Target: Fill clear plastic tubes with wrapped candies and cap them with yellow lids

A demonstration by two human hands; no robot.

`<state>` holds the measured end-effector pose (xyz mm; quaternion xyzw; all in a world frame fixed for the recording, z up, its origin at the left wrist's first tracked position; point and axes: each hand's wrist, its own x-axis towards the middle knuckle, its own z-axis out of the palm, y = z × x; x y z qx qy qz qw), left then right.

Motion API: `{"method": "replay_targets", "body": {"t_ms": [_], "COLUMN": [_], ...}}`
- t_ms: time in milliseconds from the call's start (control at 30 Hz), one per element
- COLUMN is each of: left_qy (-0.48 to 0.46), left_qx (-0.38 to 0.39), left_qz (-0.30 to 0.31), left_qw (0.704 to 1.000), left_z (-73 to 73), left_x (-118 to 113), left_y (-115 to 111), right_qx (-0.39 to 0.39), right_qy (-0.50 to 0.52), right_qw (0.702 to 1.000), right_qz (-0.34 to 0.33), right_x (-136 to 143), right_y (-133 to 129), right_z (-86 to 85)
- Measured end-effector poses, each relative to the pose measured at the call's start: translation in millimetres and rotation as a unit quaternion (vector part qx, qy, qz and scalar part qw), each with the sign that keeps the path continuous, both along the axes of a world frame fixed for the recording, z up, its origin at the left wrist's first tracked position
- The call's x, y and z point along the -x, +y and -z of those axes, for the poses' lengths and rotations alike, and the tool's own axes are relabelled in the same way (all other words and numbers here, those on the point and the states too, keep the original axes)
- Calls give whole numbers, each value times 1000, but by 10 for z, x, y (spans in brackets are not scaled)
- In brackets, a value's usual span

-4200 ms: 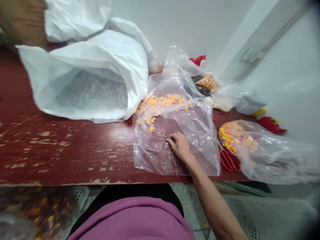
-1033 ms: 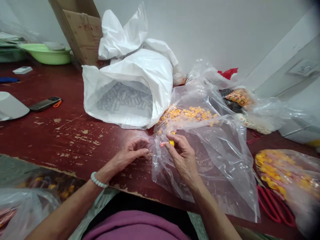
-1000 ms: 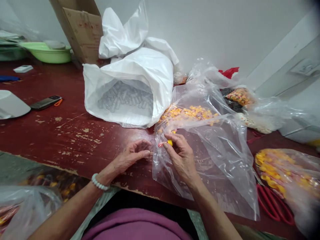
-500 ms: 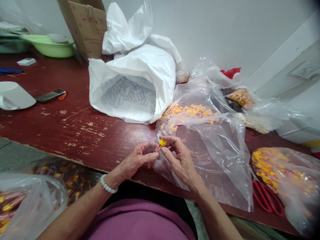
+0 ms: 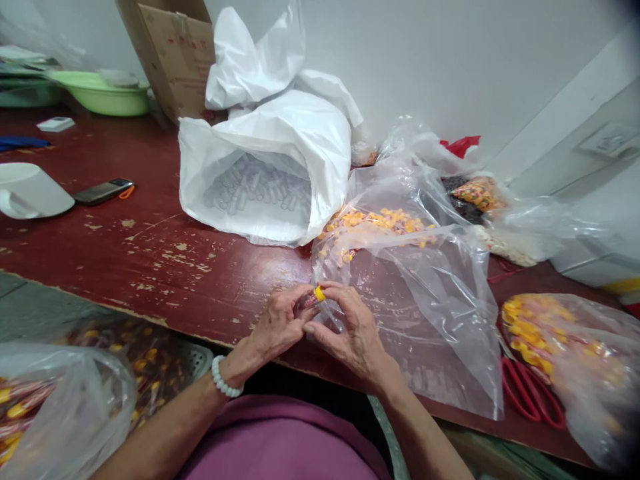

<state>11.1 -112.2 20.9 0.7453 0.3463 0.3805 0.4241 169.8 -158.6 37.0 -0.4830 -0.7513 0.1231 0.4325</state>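
My left hand (image 5: 277, 323) is closed around a small clear tube (image 5: 306, 303) that shows red-and-white striped stuff inside. A yellow cap (image 5: 319, 293) sits at the tube's upper end. My right hand (image 5: 353, 330) is curled at that end, its fingertips against the cap and its thumb lower down near my left fingers. Part of the tube is hidden behind my left hand. Just beyond, a white sack (image 5: 330, 147) lies with its mouth towards me, holding many clear tubes (image 5: 260, 192). Beside it, yellow caps (image 5: 395, 221) with reddish parts lie in a clear plastic bag (image 5: 450, 287).
Red-handled scissors (image 5: 533, 393) lie at right beside another bag of yellow-capped pieces (image 5: 545, 333). A phone (image 5: 103, 192) and white mug (image 5: 33, 190) stand left. Below the table's front edge, bags of filled tubes (image 5: 30, 407) are at lower left. A carton (image 5: 180, 60) stands behind.
The yellow cap and its striped part have gone from my right fingertips down onto the tube in my left hand. The right thumb has come off the cap and moved lower.
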Motion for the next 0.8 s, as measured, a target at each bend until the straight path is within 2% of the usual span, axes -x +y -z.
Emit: {"method": "replay_targets", "body": {"t_ms": [100, 300, 433, 500, 567, 667, 800], "left_qy": [60, 103, 155, 158, 125, 69, 37], "left_qx": [-86, -76, -171, -190, -159, -44, 79], "left_qz": [-4, 11, -12, -23, -15, 28, 66], "left_qw": [994, 992, 973, 969, 979, 996, 994], "left_z": [2, -16, 7, 13, -1, -56, -141], "left_x": [5, 44, 25, 3, -9, 15, 94], "left_y": [9, 33, 25, 24, 25, 21, 3], "right_qx": [0, -8, 1, 6, 13, 45, 89], "right_qy": [-25, -43, -62, -42, -15, 57, 168], "right_qw": [1000, 999, 998, 999, 1000, 997, 981], "right_qz": [-11, 0, -11, -5, 0, 19, 33], "right_x": [-21, -47, -39, -39, -39, -30, -4], "right_y": [15, 5, -31, -43, -49, -56, -70], "right_z": [-5, 1, -41, -48, -26, 55, 136]}}
